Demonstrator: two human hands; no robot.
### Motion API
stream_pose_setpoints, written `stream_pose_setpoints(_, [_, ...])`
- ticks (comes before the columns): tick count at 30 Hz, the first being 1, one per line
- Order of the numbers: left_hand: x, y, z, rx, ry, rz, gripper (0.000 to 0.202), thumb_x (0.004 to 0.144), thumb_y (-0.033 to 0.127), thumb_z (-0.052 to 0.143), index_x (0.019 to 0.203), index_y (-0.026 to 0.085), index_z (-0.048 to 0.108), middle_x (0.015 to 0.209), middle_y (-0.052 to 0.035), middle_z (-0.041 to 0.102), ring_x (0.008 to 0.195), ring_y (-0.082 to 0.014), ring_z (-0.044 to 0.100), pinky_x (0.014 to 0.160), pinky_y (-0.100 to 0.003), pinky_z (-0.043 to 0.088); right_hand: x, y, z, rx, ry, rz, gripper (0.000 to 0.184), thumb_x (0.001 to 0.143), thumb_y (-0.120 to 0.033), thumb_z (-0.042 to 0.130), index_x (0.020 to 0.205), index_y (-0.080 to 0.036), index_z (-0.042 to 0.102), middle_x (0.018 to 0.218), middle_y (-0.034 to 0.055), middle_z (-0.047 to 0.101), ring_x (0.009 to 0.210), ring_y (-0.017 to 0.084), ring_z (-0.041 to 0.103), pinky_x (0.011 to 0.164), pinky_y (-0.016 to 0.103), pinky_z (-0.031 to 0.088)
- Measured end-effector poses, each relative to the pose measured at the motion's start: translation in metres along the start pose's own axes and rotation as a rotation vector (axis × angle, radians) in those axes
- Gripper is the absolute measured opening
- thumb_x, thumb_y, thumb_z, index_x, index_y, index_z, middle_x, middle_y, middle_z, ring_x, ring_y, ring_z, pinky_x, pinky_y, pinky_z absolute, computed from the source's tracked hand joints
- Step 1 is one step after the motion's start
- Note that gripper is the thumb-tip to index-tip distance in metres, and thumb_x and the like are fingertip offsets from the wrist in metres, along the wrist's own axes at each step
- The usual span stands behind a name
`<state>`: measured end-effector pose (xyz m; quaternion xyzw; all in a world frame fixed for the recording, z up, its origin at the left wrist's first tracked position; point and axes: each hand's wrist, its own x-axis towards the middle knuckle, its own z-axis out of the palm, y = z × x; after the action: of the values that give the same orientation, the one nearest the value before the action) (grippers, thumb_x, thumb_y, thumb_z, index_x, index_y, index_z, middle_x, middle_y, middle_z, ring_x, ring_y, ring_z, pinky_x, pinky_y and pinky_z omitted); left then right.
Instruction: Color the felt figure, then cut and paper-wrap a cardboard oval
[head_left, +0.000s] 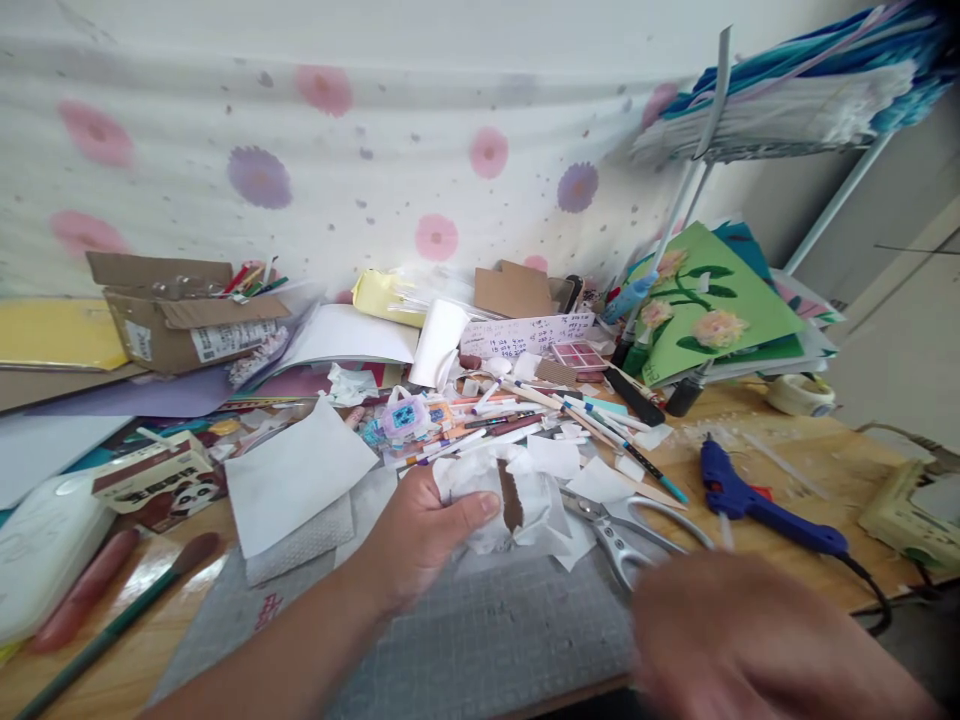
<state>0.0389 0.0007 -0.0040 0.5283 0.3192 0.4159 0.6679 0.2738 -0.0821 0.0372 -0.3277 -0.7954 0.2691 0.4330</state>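
Note:
My left hand (420,535) is closed around a crumpled wad of white paper (517,495) with a brown strip showing in it, held just above the grey cutting mat (480,640). My right hand (739,635) is low at the front right, close to the camera and smeared by motion, so its fingers cannot be read. Silver scissors (626,535) lie on the mat between the two hands, just right of the paper wad. A blue glue gun (757,500) rests on the wooden table to the right of the scissors.
Pens, markers and paper scraps (525,410) litter the table middle. A cardboard box (176,310) stands back left, a panda-print carton (157,485) at left, a paintbrush (112,625) front left. A green flower card (709,300), tape roll (799,393) and wire rack (787,100) are at right.

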Motion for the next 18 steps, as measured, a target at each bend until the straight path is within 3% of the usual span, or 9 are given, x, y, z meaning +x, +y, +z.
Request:
stream_pose_setpoints(3, [-0.001,0.002,0.001,-0.051,-0.068,-0.013,0.028,0.077,0.03,0.072,0.104,0.02,0.071,0.084,-0.0033,0.07,0.075,-0.0166,0.061,0.072,-0.029,0.048,0.015,0.019,0.003,0.126,0.229,0.289,0.008,0.086,-0.029,0.066,0.087,-0.025,0.073,0.074,0.0004,0.068,0.068,0.013,0.062,0.062,0.022,0.048])
stream_pose_setpoints(5, [-0.002,0.004,0.002,-0.08,-0.117,-0.017,0.03,0.076,0.029,0.073,0.105,0.021,0.069,0.084,-0.0033,0.069,0.075,-0.0158,0.06,0.071,-0.028,0.048,0.027,0.033,0.007,0.353,0.239,0.442,0.017,0.084,-0.038,0.069,0.089,-0.022,0.075,0.074,0.0017,0.068,0.067,0.013,0.061,0.061,0.022,0.048])
stream_pose_setpoints(7, [-0.002,0.006,0.003,-0.096,-0.166,-0.035,0.028,0.076,0.03,0.072,0.102,0.02,0.069,0.081,-0.0032,0.066,0.07,-0.0143,0.057,0.068,-0.027,0.047,0.038,0.042,0.013,0.583,0.159,0.542,0.023,0.081,-0.041,0.071,0.086,-0.019,0.076,0.073,0.003,0.069,0.065,0.013,0.061,0.061,0.023,0.048])
stream_pose_setpoints(12, [-0.002,0.006,0.002,-0.055,-0.209,-0.073,0.023,0.074,0.035,0.072,0.075,0.013,0.066,0.066,-0.002,0.056,0.058,-0.0103,0.047,0.057,-0.023,0.039,0.05,0.048,0.023,0.82,0.023,0.591,0.025,0.073,-0.04,0.079,0.071,-0.016,0.074,0.06,0.0002,0.065,0.056,0.01,0.055,0.057,0.022,0.045])
stream_pose_setpoints(18, [-0.001,0.008,0.001,0.041,-0.225,-0.038,0.025,0.076,0.038,0.07,0.077,0.013,0.065,0.068,-0.0026,0.059,0.058,-0.0114,0.048,0.055,-0.023,0.039,0.056,0.042,0.015,0.659,-0.018,0.592,0.025,0.07,-0.039,0.08,0.068,-0.015,0.071,0.053,-0.0011,0.063,0.048,0.009,0.052,0.049,0.021,0.04])
